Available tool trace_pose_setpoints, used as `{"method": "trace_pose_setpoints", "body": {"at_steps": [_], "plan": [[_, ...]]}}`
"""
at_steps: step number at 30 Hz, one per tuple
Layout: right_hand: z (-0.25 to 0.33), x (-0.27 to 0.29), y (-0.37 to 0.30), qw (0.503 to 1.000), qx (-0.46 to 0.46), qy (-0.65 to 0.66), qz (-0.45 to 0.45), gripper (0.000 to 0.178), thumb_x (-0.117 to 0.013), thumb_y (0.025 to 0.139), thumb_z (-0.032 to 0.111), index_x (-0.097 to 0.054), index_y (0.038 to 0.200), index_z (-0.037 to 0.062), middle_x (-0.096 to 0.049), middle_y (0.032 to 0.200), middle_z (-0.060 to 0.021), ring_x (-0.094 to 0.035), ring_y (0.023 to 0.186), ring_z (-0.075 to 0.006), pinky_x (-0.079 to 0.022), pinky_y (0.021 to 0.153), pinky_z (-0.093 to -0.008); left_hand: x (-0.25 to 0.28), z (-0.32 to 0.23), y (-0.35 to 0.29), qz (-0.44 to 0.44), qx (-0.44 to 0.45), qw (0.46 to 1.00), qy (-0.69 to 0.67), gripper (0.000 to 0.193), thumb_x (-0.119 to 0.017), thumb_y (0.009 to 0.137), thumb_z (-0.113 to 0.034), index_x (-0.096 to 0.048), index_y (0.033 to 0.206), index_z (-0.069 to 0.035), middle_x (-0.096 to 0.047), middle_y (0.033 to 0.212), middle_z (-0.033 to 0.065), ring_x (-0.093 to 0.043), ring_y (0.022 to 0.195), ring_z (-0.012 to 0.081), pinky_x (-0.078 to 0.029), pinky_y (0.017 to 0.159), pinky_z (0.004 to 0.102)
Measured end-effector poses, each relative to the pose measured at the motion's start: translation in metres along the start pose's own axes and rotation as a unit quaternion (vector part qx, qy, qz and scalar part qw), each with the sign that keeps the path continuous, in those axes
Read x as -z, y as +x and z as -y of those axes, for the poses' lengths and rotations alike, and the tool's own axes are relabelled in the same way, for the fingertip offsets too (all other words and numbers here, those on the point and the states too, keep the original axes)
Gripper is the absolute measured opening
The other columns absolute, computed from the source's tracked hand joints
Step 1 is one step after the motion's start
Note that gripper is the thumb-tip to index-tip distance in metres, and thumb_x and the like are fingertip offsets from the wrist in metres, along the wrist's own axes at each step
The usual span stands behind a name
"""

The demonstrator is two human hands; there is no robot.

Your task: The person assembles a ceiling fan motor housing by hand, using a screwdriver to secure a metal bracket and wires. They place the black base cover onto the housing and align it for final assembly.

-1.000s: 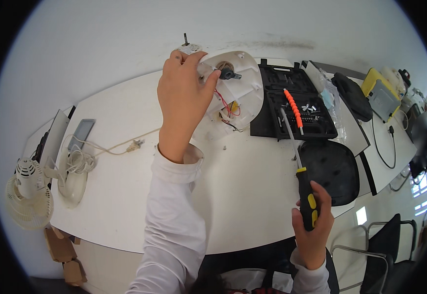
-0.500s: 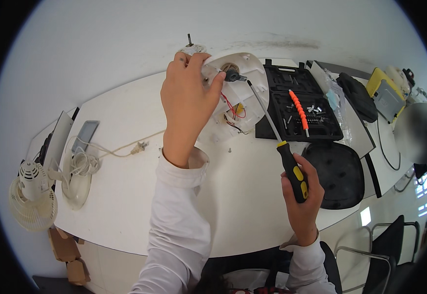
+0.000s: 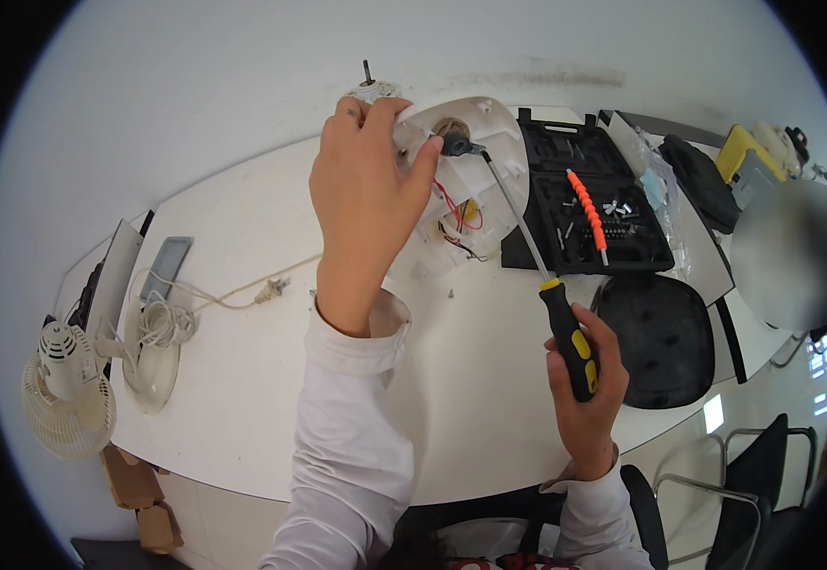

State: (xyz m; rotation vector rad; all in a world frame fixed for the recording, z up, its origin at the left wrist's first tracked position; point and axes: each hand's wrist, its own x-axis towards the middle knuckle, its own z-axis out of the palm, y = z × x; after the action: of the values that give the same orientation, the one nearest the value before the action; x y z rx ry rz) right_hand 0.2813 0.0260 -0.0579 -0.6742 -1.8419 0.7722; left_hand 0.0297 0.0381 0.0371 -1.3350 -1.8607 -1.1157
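Screwdriver (image 3: 558, 309) w/ thin steel shaft & fat black/yellow grip, slanting from near right up to far left, its tip at the stubby arm of a dark knob (image 3: 455, 144); can't tell from here if it's seated. Knob sits in a white plastic shell (image 3: 510, 157), smooth, rounded rim, hollow inside w/ thin red wires (image 3: 448, 198), at the table's far middle.

L hand (image 3: 366, 180) is clamped on the shell's left edge: fingers curled over far side, thumb pointing right to the knob, wrist above the table (image 3: 243, 399), forearm straight up from near side. R hand (image 3: 592, 404), well apart & nearer, is wrapped round the grip, thumb on left, fingers on right, forearm low.

Right of shell: open black toolbox (image 3: 546, 190), hard plastic, w/ ribbed orange rod (image 3: 587, 209) across it; nearer, dull black plate (image 3: 656, 342), rounded corners. Tiny screw (image 3: 451, 294) lies mid-table.
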Motion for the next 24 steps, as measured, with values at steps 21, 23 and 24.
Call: {"method": "trace_pose_setpoints", "body": {"at_steps": [21, 23, 24], "plan": [[-0.017, -0.072, 0.126, 0.976, 0.193, -0.026, -0.099, 0.041, -0.076, 0.077, 0.002, -0.065, 0.115, 0.0120, -0.047, 0.098, -0.0086, -0.050, 0.073, -0.0206, -0.046, 0.069, -0.0314, -0.001, -0.003, 0.000, 0.000, -0.004, 1.000, 0.021, 0.038, -0.074, 0.082, -0.032, -0.065, 0.112, -0.010, -0.058, 0.095, 0.0071, -0.060, 0.084, 0.0253, -0.049, 0.068, 0.0360], [-0.026, -0.085, 0.139, 0.965, 0.220, -0.050, -0.131, 0.043, -0.077, 0.076, 0.005, -0.065, 0.116, 0.0137, -0.045, 0.100, -0.0099, -0.050, 0.077, -0.0227, -0.047, 0.070, -0.0327, 0.000, -0.005, 0.000, 0.006, 0.004, 1.000, 0.022, 0.038, -0.073, 0.082, -0.032, -0.065, 0.112, -0.010, -0.058, 0.095, 0.0073, -0.060, 0.084, 0.0254, -0.049, 0.068, 0.0359], [-0.028, -0.091, 0.143, 0.966, 0.215, -0.045, -0.139, 0.044, -0.077, 0.077, 0.006, -0.065, 0.117, 0.0152, -0.045, 0.101, -0.0105, -0.051, 0.080, -0.0237, -0.047, 0.071, -0.0333, -0.001, -0.006, -0.001, 0.010, 0.008, 1.000, 0.023, 0.038, -0.073, 0.082, -0.032, -0.065, 0.113, -0.010, -0.058, 0.095, 0.0074, -0.060, 0.084, 0.0255, -0.049, 0.068, 0.0358]]}}
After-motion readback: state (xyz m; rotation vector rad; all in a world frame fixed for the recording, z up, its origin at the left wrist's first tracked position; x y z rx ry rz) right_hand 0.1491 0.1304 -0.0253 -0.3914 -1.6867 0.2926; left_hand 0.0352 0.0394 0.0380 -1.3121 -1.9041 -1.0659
